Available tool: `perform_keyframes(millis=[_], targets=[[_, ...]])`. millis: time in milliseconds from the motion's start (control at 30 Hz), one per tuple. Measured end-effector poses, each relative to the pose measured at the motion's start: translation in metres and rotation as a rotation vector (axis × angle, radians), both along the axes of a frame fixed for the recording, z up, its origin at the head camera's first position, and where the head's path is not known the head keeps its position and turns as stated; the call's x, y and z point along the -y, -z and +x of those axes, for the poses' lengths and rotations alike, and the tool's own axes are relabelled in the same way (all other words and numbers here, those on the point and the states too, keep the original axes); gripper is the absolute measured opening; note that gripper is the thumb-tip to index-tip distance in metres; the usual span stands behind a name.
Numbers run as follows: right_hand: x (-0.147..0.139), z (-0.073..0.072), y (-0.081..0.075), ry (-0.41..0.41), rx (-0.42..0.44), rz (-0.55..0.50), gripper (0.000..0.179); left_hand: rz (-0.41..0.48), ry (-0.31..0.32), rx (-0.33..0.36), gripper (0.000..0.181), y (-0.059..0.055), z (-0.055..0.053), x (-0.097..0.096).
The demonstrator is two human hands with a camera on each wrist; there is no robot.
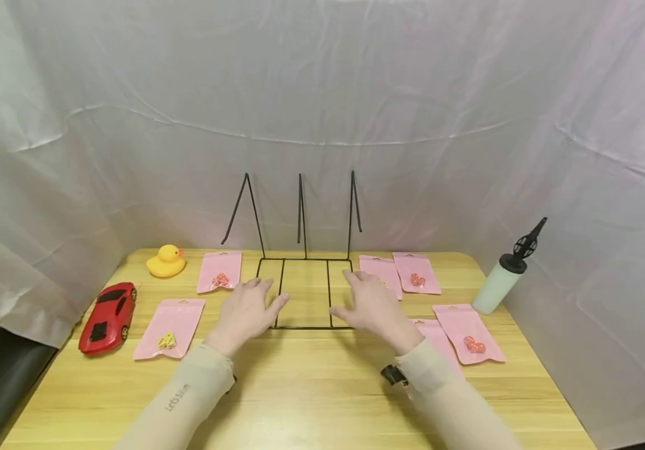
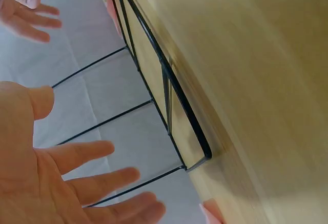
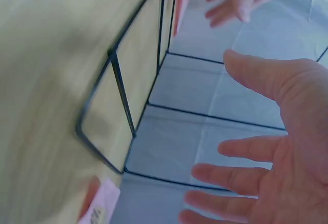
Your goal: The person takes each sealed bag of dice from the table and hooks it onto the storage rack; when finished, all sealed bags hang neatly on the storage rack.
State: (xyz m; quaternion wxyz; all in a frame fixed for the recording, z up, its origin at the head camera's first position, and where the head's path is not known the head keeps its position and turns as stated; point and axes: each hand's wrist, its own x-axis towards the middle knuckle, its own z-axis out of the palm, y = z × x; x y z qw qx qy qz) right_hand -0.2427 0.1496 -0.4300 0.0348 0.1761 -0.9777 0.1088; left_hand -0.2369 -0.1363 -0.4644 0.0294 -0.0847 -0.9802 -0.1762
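A black wire rack (image 1: pixel 305 327) stands at the middle of the table, its base flat and three bent prongs rising at the back. Over the left side of its base hovers my left hand (image 1: pixel 247 310), fingers spread and holding nothing. My right hand (image 1: pixel 375 307) is above the right side, also spread, with nothing in it. In the left wrist view the left fingers (image 2: pixel 105 183) are apart from the rack's wires. The right wrist view likewise shows the right palm (image 3: pixel 307 178) facing the rack with a gap between.
Left of the rack are a yellow rubber duck (image 1: pixel 166 262), a red toy car (image 1: pixel 109 317) and pink bags of dice (image 1: pixel 176 315) (image 1: pixel 227 265). To the right lie several more pink bags (image 1: pixel 460 319), partly overlapping. A pale hand pump (image 1: pixel 497 289) with black nozzle stands by the right curtain.
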Motion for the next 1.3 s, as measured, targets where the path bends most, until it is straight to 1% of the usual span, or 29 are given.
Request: perform_keyframes(millis=[133,200,300,400,467,567,633,800,833,867,900,933,1033,1067,1100,1133,1267,1300], targets=[[-0.016,-0.009,-0.012,-0.002,0.009,-0.058,0.095,0.067,-0.002,0.006,0.072,0.0,-0.001,0.005],[-0.027,-0.015,-0.016,0.029,0.046,-0.096,0.094,0.102,0.001,0.016,0.069,0.001,-0.001,0.008],[-0.049,-0.028,-0.021,0.065,0.081,-0.12,0.091,0.144,0.001,0.042,0.065,0.004,-0.003,0.013],[-0.074,-0.042,-0.022,0.089,0.098,-0.137,0.088,0.17,0.002,0.083,0.065,0.007,-0.004,0.017],[-0.091,-0.052,-0.022,0.104,0.1,-0.15,0.085,0.188,-0.004,0.114,0.065,0.008,-0.005,0.019],[-0.113,-0.064,-0.018,0.146,0.115,-0.185,0.081,0.208,-0.011,0.135,0.062,0.01,-0.005,0.023],[-0.127,-0.071,-0.014,0.178,0.129,-0.196,0.078,0.225,-0.02,0.137,0.059,0.012,-0.005,0.026],[-0.152,-0.084,-0.001,0.252,0.18,-0.226,0.077,0.232,-0.04,0.119,0.053,0.019,-0.009,0.033],[-0.155,-0.086,0.002,0.267,0.193,-0.23,0.076,0.234,-0.03,0.085,0.052,0.029,-0.014,0.038],[-0.158,-0.088,0.005,0.281,0.207,-0.233,0.077,0.232,-0.032,0.083,0.051,0.032,-0.017,0.041],[-0.16,-0.09,0.007,0.296,0.22,-0.236,0.077,0.238,-0.032,0.073,0.051,0.042,-0.023,0.046],[-0.161,-0.093,0.009,0.306,0.23,-0.234,0.077,0.239,-0.031,0.072,0.052,0.055,-0.032,0.052],[-0.166,-0.101,0.015,0.351,0.278,-0.247,0.076,0.252,-0.04,0.065,0.054,0.092,-0.056,0.068],[-0.167,-0.104,0.016,0.362,0.287,-0.246,0.076,0.257,-0.057,0.1,0.055,0.094,-0.059,0.07],[-0.169,-0.106,0.017,0.377,0.3,-0.254,0.075,0.266,-0.064,0.106,0.055,0.103,-0.064,0.073],[-0.171,-0.109,0.018,0.39,0.314,-0.262,0.076,0.273,-0.073,0.124,0.056,0.105,-0.067,0.075],[-0.18,-0.118,0.023,0.415,0.346,-0.277,0.081,0.312,-0.101,0.158,0.055,0.099,-0.063,0.073],[-0.186,-0.125,0.03,0.407,0.336,-0.279,0.083,0.321,-0.107,0.165,0.056,0.098,-0.062,0.072]])
